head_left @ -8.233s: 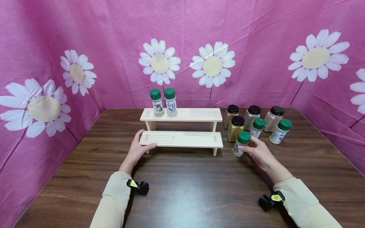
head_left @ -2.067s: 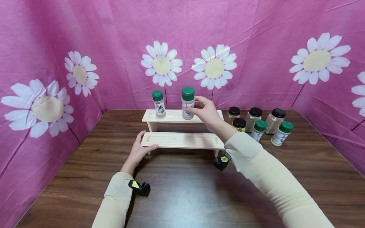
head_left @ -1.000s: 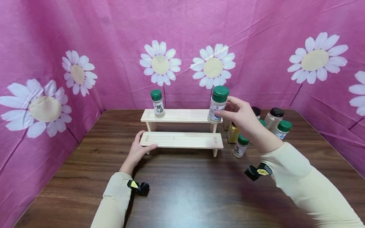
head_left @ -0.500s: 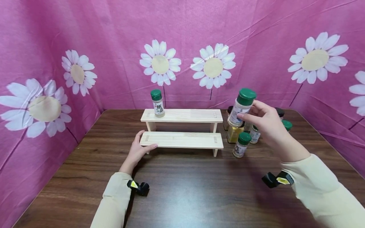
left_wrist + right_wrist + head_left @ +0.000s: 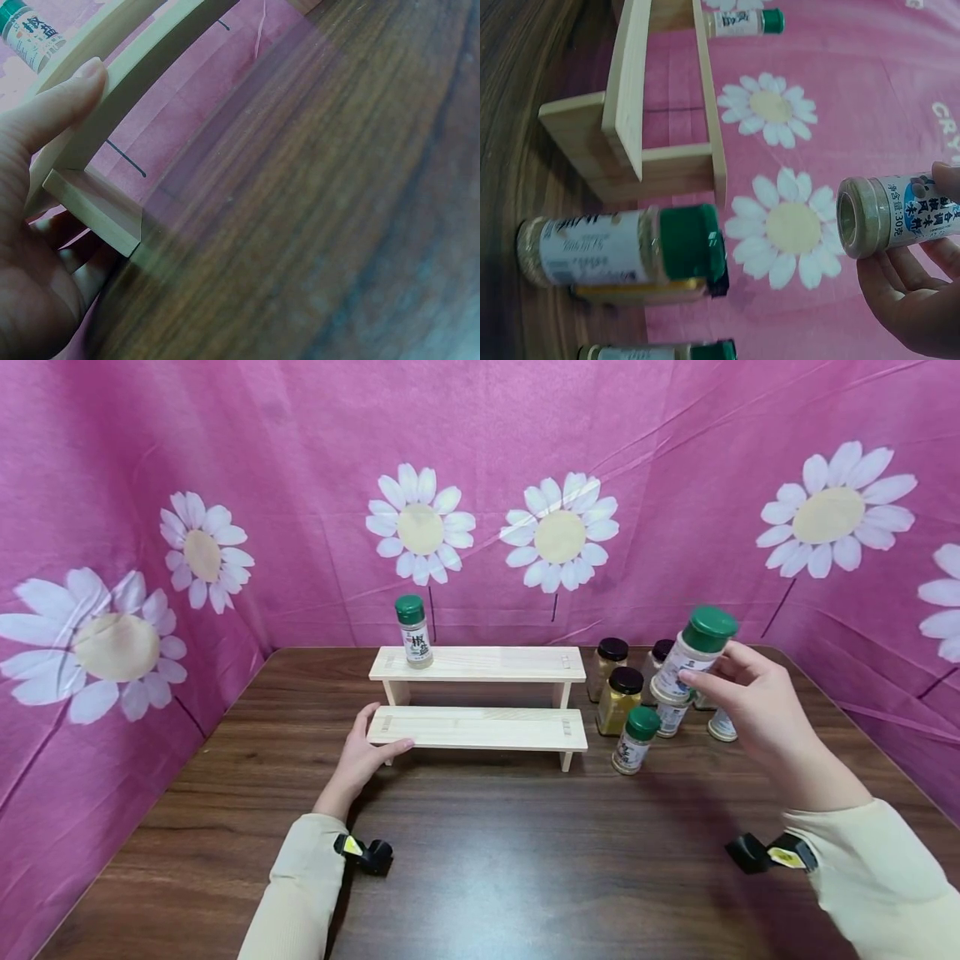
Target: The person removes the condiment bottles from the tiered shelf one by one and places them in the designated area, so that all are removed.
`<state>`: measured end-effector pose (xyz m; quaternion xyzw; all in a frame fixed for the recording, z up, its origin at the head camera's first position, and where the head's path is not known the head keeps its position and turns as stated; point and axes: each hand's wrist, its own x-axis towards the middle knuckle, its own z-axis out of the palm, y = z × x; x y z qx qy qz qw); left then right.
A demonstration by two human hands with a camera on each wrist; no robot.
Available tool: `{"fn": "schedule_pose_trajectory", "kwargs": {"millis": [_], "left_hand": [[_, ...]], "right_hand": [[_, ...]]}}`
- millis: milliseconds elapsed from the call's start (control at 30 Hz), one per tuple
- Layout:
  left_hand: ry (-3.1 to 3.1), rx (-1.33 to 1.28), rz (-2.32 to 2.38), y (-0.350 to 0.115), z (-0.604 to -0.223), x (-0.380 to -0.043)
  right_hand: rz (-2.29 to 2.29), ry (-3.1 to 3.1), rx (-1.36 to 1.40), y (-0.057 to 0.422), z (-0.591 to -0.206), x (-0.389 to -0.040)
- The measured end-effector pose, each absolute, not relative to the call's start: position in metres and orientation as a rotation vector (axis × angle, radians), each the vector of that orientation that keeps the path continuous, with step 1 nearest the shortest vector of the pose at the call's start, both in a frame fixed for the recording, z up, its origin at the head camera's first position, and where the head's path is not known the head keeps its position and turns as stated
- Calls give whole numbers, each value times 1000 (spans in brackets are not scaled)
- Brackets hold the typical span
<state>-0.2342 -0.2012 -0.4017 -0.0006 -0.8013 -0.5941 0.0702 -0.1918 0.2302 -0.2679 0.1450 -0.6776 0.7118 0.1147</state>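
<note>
A two-tier wooden rack stands mid-table. My left hand grips the left end of its lower tier, thumb on the front edge; the left wrist view shows that thumb on the board and fingers around the leg. In the air at the right, my right hand holds a green-capped seasoning shaker, tilted, between thumb and fingers. The right wrist view shows the held shaker's base clear of the table. Another green-capped shaker stands upright at the upper tier's left end.
Right of the rack stand black-lidded jars, among them a yellow one and a brownish one. A green-capped shaker stands in front. More jars and shakers are partly hidden behind the right hand. A pink flowered cloth hangs behind.
My right hand has lifted the second shaker off the upper tier and carried it right, over the jars. Earlier it was at the front shaker on the table. The left hand stays put.
</note>
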Motion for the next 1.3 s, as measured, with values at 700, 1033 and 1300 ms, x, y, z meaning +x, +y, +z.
{"fn": "schedule_pose_trajectory", "kwargs": {"millis": [700,1033,1300], "left_hand": [[-2399,-18,-1794,-202,-402,-234],[-2410,-6,-1776,-201,-401,-234],[-2417,8,-1778,-201,-402,-235]], "right_hand": [[2116,-1922,295,353,-408,-265],[2177,-1886,165,338,-414,-245],[2283,-1785,146,329,-418,-238]]}}
